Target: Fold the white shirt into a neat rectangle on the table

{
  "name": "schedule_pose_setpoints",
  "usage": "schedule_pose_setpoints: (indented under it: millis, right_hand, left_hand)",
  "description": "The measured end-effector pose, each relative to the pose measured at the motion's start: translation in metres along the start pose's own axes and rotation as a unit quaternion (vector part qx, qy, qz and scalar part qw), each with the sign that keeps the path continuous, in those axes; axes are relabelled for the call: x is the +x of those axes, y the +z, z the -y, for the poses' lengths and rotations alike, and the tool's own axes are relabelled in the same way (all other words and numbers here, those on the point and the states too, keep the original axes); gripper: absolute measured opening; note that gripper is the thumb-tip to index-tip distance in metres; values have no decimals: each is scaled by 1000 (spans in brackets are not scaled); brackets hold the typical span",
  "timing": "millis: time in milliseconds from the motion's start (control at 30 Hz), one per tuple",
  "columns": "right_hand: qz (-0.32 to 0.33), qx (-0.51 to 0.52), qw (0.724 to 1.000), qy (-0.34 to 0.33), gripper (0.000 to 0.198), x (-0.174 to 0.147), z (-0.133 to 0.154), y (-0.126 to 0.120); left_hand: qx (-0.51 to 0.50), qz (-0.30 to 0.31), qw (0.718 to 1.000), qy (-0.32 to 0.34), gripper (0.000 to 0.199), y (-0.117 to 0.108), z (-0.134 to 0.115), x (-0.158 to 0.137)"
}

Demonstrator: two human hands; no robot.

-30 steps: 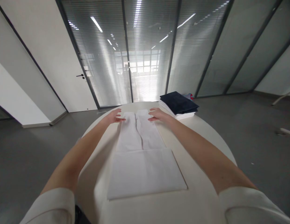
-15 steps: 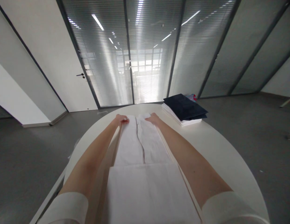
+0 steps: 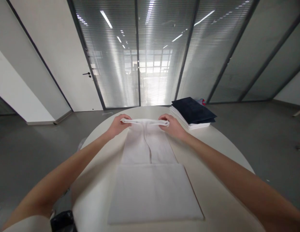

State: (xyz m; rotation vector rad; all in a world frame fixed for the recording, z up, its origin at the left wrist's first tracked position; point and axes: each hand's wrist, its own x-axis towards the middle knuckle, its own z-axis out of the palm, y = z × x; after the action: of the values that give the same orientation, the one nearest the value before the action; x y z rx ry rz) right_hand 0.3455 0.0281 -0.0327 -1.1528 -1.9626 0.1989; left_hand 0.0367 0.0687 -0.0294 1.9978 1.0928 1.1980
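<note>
A white garment (image 3: 154, 193) lies lengthwise on the white round table (image 3: 219, 154), its kind not clear from the folds. Two side panels meet along a wavy centre line, and a flat folded panel covers the near part. At the far end, my left hand (image 3: 119, 125) pinches the left corner of its raised edge. My right hand (image 3: 172, 125) grips the right corner of the same edge, thumb and fingers closed round it. Between both hands the edge is curled up in a slim roll, lifted slightly off the cloth below.
At the back right stands a stack of folded white cloth (image 3: 200, 126) with a dark navy folded cloth (image 3: 193, 110) on top. Something red and blue peeks out behind it. A black shiny object (image 3: 64, 221) is below the table's left edge. Glass partitions with blinds rise beyond.
Both hands have lifted the far edge of the white garment and folded it upward; before, it lay flatter. My elbows have spread outward, and the near end of the garment now shows.
</note>
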Motion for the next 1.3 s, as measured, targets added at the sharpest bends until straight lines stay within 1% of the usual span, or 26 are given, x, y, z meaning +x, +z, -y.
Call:
schedule_pose_setpoints:
  millis: [67, 133, 200, 233, 300, 367, 400, 533, 600, 667, 733, 833, 933, 1000, 1100, 1167, 1200, 1300]
  right_hand:
    - [47, -92, 994, -40, 23, -32, 14, -6]
    - [94, -197, 973, -80, 22, -58, 24, -8]
    - [120, -282, 945, -117, 23, -76, 30, -8]
    - [125, -313, 932, -132, 27, -82, 31, -8]
    - [121, -351, 915, -158, 39, -91, 31, -5]
    - [112, -365, 905, -187, 45, -95, 30, -2]
    - [108, -368, 901, -202, 45, -96, 28, -1]
    - [90, -377, 887, -251, 26, -97, 21, -1]
    - [77, -376, 884, -268, 17, -97, 17, -1]
    - [67, -376, 881, -278, 14, -97, 14, -1]
    - [71, -374, 880, -284, 14, -98, 12, 0]
    - [94, -365, 880, -289, 19, -98, 9, 4]
    - [109, -343, 887, -289, 26, -100, 6, 7]
    - [122, -322, 894, -286, 34, -100, 5, 7]
    - [146, -293, 906, -267, 40, -96, 11, 1]
    - [141, -275, 924, -223, 39, -85, 21, -5]
    - [133, -264, 935, -194, 41, -78, 27, -6]
    - [116, -219, 963, -106, 45, -50, 43, 1]
  left_hand:
    - [113, 30, 990, 77, 16, -2, -8, -28]
    - [232, 58, 964, 116, 22, 1, -14, -55]
    - [356, 85, 922, 126, 31, 9, -19, -79]
    - [407, 99, 899, 123, 33, 14, -20, -89]
    - [472, 121, 866, 111, 32, 25, -21, -106]
    - [497, 127, 853, 99, 31, 34, -21, -119]
    - [502, 123, 851, 97, 29, 38, -21, -124]
    - [510, 91, 848, 108, 27, 41, -21, -133]
    - [513, 62, 846, 132, 32, 38, -21, -132]
    - [516, 42, 841, 159, 38, 36, -21, -129]
    - [521, 53, 836, 163, 37, 36, -19, -125]
    - [537, 99, 827, 135, 23, 37, -16, -122]
    - [548, 140, 815, 126, 20, 37, -16, -121]
    - [535, 161, 820, 128, 29, 34, -20, -119]
    - [485, 167, 852, 103, 52, 25, -29, -106]
    - [449, 143, 878, 89, 57, 20, -34, -89]
    - [430, 126, 889, 92, 57, 19, -34, -79]
    - [352, 99, 922, 126, 51, 27, -28, -50]
